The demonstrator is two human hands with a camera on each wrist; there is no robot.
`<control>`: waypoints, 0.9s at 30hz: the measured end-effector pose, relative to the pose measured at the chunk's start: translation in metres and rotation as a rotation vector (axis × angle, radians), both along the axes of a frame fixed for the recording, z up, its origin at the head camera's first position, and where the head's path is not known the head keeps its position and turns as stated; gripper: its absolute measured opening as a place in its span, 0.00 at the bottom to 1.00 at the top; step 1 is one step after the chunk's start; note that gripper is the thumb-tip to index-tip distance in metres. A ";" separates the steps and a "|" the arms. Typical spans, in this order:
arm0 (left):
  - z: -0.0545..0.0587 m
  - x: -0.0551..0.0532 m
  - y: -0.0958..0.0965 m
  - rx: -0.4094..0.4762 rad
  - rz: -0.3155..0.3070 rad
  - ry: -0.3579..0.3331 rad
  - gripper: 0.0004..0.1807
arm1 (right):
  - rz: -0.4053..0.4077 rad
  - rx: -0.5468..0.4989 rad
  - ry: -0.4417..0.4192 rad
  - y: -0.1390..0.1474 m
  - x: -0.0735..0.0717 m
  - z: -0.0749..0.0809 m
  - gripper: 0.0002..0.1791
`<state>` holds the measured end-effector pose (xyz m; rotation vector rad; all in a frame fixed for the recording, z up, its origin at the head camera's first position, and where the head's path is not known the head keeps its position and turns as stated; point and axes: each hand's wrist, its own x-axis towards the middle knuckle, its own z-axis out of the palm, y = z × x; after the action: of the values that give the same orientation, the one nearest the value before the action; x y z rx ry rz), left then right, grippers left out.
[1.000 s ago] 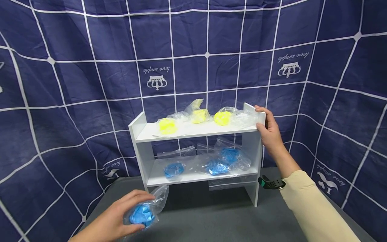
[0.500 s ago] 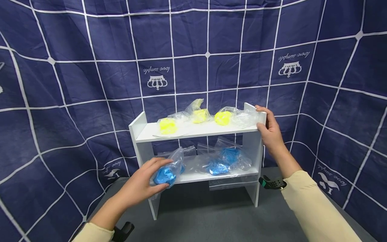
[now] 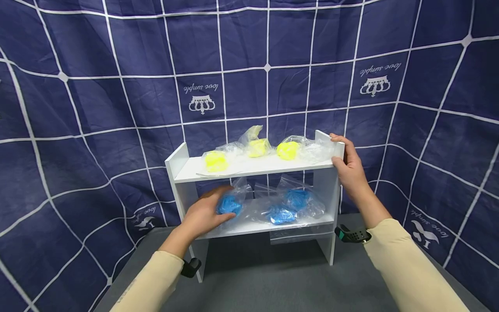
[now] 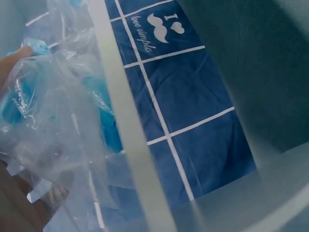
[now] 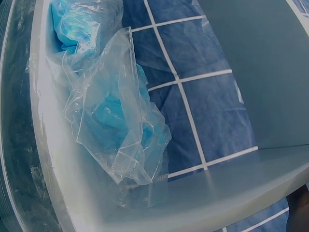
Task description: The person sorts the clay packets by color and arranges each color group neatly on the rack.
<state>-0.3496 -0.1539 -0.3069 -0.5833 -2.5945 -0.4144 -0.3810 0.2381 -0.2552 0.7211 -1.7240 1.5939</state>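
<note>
My left hand (image 3: 204, 212) grips a clear plastic bag (image 3: 230, 204) with crumpled blue stuff inside, over the left end of the lower shelf board. In the left wrist view that bag (image 4: 21, 99) fills the left side, with a thumb or fingertip at its edge and a second blue bundle (image 4: 104, 111) behind it. The right hand (image 3: 350, 169) holds the top right side panel of the white two-tier shelf (image 3: 326, 190), thumb in front and fingers over the outer side. Two more bags with blue contents (image 3: 281, 214) lie on the lower board's right half.
Clear bags with yellow lumps (image 3: 287, 150) line the top board. An empty-looking clear bag flap (image 3: 296, 234) hangs below the lower board's front edge. The shelf stands on a dark grey table (image 3: 269, 281), before a blue gridded curtain (image 3: 241, 47).
My left hand has carried its blue-filled bag up and right, from in front of the shelf to the lower board. The right hand keeps its hold on the side panel.
</note>
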 end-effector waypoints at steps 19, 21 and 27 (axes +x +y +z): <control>-0.031 -0.020 -0.007 0.177 0.004 -0.235 0.40 | 0.028 -0.014 0.018 -0.005 0.001 -0.001 0.29; -0.031 -0.019 -0.007 0.166 0.001 -0.238 0.40 | 0.031 -0.016 0.018 -0.005 0.000 -0.002 0.29; -0.028 -0.016 -0.006 0.109 -0.045 -0.198 0.48 | -0.021 0.009 0.008 -0.003 0.002 -0.001 0.29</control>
<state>-0.3656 -0.1595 -0.3351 -0.5904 -2.7280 -0.6547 -0.3790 0.2348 -0.2565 0.7103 -1.7282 1.5679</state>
